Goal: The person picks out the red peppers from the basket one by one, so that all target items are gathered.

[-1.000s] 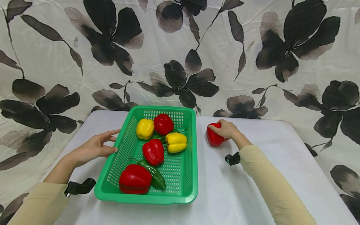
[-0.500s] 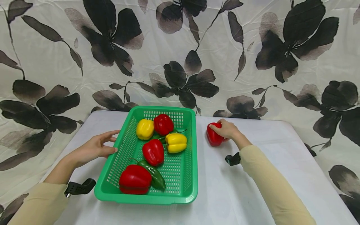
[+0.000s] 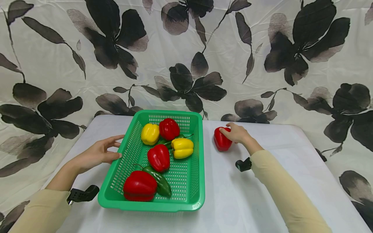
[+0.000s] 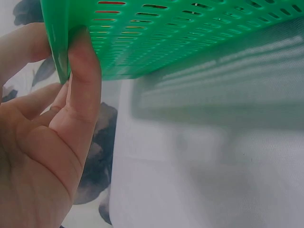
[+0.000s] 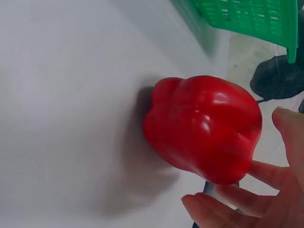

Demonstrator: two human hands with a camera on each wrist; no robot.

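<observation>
Evidently, a white-covered table (image 3: 224, 194) bears a green, rectangular, perforated plastic basket (image 3: 151, 206), probably light and slightly flexible, best held by its rim. The left hand (image 3: 100, 152) pinches that rim between thumb and fingers. The right hand (image 3: 237, 133) has its fingers loosely spread, not wrapped around the glossy, red, blocky bell pepper (image 3: 222, 139) just beside them on the table, right of the basket. That pepper should be light, firm, somewhat slippery and easily bruised; broad opposite sides offer the surest hold.
</observation>
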